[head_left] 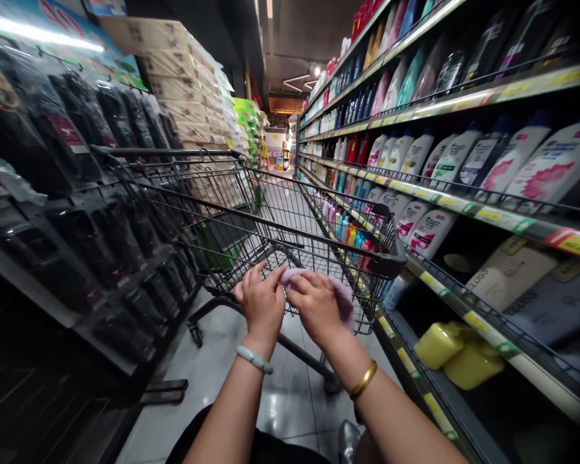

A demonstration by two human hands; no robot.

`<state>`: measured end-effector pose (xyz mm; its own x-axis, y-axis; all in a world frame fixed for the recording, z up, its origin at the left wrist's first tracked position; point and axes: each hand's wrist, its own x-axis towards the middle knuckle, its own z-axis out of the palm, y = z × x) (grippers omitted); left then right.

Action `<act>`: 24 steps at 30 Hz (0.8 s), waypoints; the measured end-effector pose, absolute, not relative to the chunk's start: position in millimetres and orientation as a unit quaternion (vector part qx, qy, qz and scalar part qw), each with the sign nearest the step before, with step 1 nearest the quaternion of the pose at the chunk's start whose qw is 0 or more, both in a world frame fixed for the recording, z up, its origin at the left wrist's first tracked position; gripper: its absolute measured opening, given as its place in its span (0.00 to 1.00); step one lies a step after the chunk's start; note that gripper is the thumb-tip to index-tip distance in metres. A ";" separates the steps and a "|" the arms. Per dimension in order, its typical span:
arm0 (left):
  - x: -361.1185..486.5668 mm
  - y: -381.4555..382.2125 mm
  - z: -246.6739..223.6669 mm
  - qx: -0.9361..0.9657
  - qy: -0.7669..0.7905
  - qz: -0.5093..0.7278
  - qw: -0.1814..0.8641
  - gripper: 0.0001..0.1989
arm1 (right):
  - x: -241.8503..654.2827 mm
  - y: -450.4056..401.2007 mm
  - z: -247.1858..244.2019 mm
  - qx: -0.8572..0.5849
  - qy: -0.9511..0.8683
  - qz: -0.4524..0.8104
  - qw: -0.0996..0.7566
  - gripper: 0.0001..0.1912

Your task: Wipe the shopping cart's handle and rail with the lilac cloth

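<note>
A fuzzy light purple cloth (343, 299) shows between my hands and to the right, in front of a black wire shopping cart (290, 225). My left hand (261, 299), with a pale bangle at the wrist, pinches the cloth's left end between thumb and fingers. Curled over the same cloth is my right hand (314, 303), with a gold bangle on that wrist. The two hands are close together. Part of the cloth is hidden behind my right hand and wrist.
Shelves of bottles (449, 154) line the right side, with yellow containers (459, 354) low down. Packaged dark goods (91, 122) hang at the left, before stacked wrapped packs (183, 84). The tiled floor (280, 399) runs under the cart and along the aisle.
</note>
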<state>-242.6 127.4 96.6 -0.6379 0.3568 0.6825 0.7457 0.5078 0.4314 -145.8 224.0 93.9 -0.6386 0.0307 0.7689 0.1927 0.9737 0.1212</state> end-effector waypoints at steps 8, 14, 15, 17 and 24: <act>-248.9 137.4 86.8 -0.450 -0.770 -0.402 0.208 0.23 | -143.4 227.4 119.9 -0.116 -0.846 -0.094 0.512 0.09; -250.6 139.4 82.4 -0.457 -0.789 -0.375 0.168 0.18 | -146.6 224.7 119.4 -0.097 -0.851 -0.090 0.509 0.07; -249.5 138.8 83.6 -0.458 -0.789 -0.373 0.169 0.17 | -145.3 223.9 123.8 -0.102 -0.845 -0.089 0.517 0.08; -247.3 137.4 86.2 -0.458 -0.792 -0.364 0.177 0.18 | -143.4 222.3 131.7 -0.121 -0.830 -0.090 0.537 0.09; -247.3 133.0 87.2 -0.432 -0.793 -0.389 0.183 0.10 | -148.3 212.5 129.0 -0.070 -0.844 -0.110 0.520 0.06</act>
